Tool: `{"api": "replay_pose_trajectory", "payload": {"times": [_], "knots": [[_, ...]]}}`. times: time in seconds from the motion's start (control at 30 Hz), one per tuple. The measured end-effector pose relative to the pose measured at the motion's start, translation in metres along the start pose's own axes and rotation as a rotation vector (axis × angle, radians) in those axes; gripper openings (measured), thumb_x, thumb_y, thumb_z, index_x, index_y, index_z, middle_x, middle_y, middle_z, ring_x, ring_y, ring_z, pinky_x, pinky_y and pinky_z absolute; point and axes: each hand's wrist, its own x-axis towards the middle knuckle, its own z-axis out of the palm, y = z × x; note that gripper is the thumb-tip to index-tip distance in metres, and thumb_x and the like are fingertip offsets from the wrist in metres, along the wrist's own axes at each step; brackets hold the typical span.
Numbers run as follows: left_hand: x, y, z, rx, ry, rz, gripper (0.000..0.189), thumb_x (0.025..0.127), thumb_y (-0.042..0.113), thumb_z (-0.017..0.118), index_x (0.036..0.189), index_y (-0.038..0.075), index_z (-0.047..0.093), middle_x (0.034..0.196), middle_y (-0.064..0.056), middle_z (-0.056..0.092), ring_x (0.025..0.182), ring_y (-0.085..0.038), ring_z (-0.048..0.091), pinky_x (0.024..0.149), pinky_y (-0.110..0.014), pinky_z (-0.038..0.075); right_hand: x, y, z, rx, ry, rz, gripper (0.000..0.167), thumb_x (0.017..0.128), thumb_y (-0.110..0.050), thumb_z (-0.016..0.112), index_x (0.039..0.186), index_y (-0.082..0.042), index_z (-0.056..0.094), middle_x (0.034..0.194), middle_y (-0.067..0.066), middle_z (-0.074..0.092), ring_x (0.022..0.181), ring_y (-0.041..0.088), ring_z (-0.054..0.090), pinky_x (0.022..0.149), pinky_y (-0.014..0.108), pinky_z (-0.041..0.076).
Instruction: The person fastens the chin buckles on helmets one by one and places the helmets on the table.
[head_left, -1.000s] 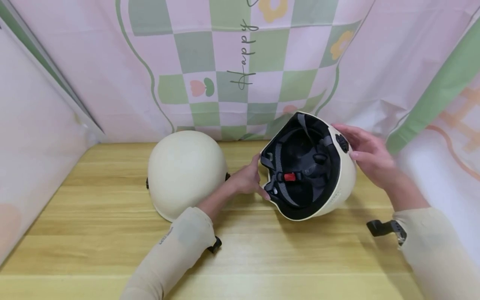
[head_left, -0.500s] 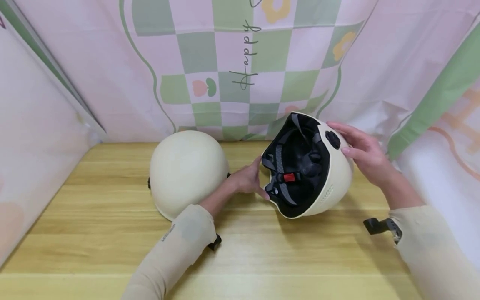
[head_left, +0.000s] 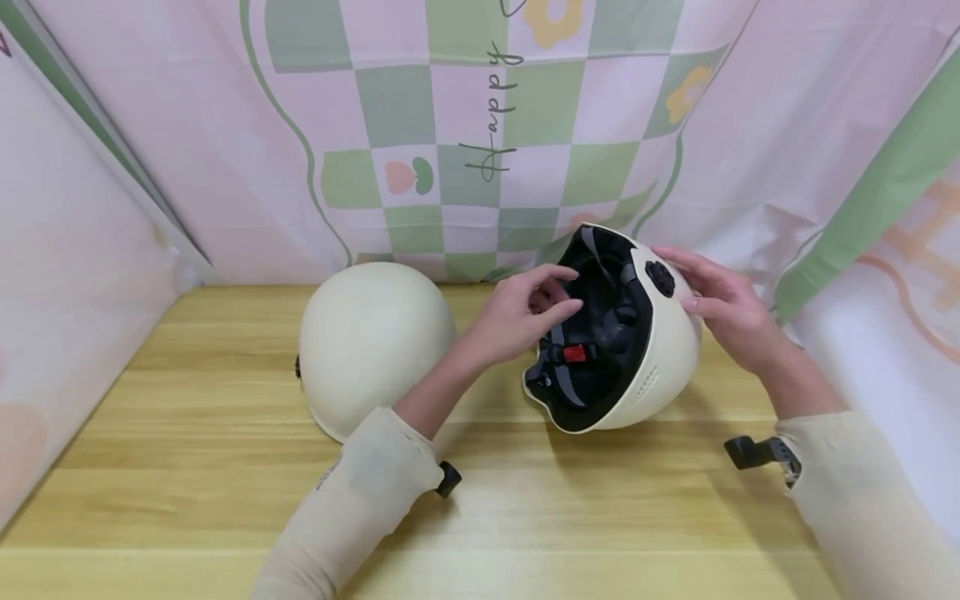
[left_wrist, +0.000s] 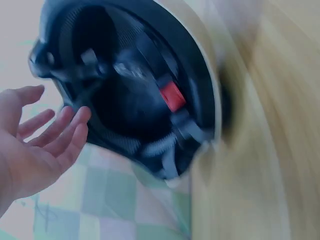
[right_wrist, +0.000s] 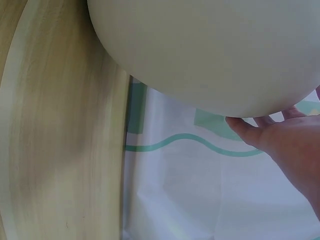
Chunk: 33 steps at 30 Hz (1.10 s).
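Observation:
Tilted on its side, a cream helmet [head_left: 667, 375] turns its black inside toward me, with grey straps and a red buckle [head_left: 574, 353]. My left hand [head_left: 521, 308] hovers at its opening, thumb and fingers apart, holding nothing. In the left wrist view that left hand [left_wrist: 45, 145] shows spread fingers beside the padded rim. My right hand [head_left: 727, 312] holds the shell at its right, the thumb near the round black dial [head_left: 660, 278]. The right wrist view has the right hand [right_wrist: 285, 137] against the smooth outer shell.
A second cream helmet [head_left: 375, 342] stands dome up on the wooden table [head_left: 495, 508], left of the first and close beside my left forearm. Behind the table hangs a patterned curtain [head_left: 465, 225]. White fabric [head_left: 877, 333] bounds the right side.
My left hand has let go of the helmet's left rim and moved up to its opening. The helmet has turned slightly, showing more outer shell; my right hand stays on it.

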Motion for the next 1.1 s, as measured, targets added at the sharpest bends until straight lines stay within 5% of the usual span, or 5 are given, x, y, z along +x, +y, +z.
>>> {"api": "replay_pose_trajectory", "payload": {"times": [0.33, 0.63, 1.1], "knots": [[0.017, 0.031, 0.022, -0.353, -0.005, -0.053, 0.049, 0.105, 0.019, 0.063, 0.151, 0.013, 0.047, 0.11, -0.013, 0.069, 0.091, -0.038, 0.074, 0.076, -0.039, 0.062, 0.0, 0.005, -0.001, -0.055, -0.041, -0.057, 0.056, 0.093, 0.018, 0.047, 0.148, 0.008, 0.05, 0.149, 0.006, 0.058, 0.136, 0.016, 0.052, 0.105, 0.021, 0.044], [0.023, 0.036, 0.035, -0.496, -0.067, -0.082, 0.049, 0.105, 0.019, 0.064, 0.151, 0.016, 0.05, 0.102, -0.008, 0.067, 0.074, -0.019, 0.073, 0.072, -0.034, 0.063, -0.001, 0.005, 0.002, -0.085, -0.026, -0.048, 0.057, 0.091, 0.021, 0.045, 0.147, 0.01, 0.049, 0.15, 0.009, 0.056, 0.137, 0.018, 0.05, 0.102, 0.02, 0.048], [0.021, 0.044, 0.041, -0.593, 0.023, -0.107, 0.041, 0.105, 0.007, 0.061, 0.145, 0.006, 0.056, 0.095, -0.006, 0.067, 0.069, -0.015, 0.069, 0.068, -0.028, 0.061, -0.006, 0.009, -0.002, -0.128, -0.018, -0.071, 0.058, 0.09, 0.021, 0.048, 0.148, 0.012, 0.046, 0.151, 0.008, 0.056, 0.137, 0.017, 0.052, 0.103, 0.019, 0.046]]}}
